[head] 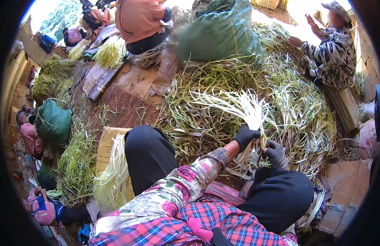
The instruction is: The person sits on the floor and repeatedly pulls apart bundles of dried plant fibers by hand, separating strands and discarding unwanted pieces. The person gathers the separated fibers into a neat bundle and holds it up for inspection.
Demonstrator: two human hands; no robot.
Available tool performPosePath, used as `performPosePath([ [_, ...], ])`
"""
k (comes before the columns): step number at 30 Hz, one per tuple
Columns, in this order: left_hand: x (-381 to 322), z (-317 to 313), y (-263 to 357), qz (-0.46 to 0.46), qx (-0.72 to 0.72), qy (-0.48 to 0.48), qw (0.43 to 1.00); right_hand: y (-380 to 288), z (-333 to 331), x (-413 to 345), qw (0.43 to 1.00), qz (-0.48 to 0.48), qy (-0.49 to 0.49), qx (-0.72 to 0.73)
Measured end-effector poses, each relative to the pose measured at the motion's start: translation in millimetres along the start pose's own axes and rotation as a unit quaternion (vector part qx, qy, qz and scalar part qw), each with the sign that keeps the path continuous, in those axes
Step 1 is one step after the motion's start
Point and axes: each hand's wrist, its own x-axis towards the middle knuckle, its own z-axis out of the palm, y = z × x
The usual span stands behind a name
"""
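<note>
My left hand (247, 137), in a dark fingerless glove, is closed round a bunch of long pale leafy stalks (254, 115), whose white ends fan out up and to the left. Just right of it and a little lower, my right hand (274, 153), in a greyer glove, has its fingertips at the lower part of the same bunch, pinching a thin green strand or leaf. Both hands are over a big heap of loose green and whitish leaves (214, 123), near my right knee. Another bunch of pale stalks (113, 181) lies on a cardboard box by my left knee.
A large green sack (223, 37) stands behind the heap, and a smaller green sack (54, 121) is at left. A person in camouflage (334, 52) sits at upper right; one in an orange top (140, 21) sits ahead. Cardboard (346, 190) lies at right. Several people are at left.
</note>
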Motion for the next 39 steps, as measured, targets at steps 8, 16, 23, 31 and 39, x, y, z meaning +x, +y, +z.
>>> performPosePath([
  [8, -3, 2, -8, -0.012, 0.033, 0.036, 0.999, 2, -3, 0, 0.999, -0.002, -0.049, -0.01],
  [16, -46, 19, 20, -0.007, 0.053, 0.036, 0.998, -5, -3, -9, 0.997, 0.002, -0.072, -0.006],
  [23, -53, -6, 11, -0.026, 0.036, 0.025, 0.999, -2, 12, 0, 0.99, 0.046, -0.134, -0.02],
  [31, -32, -6, 16, -0.005, 0.038, 0.031, 0.999, 4, 17, 17, 0.996, 0.043, -0.076, 0.032],
  [39, -13, -12, -3, 0.043, 0.065, 0.064, 0.995, 13, 15, 27, 0.999, 0.033, 0.013, -0.002],
])
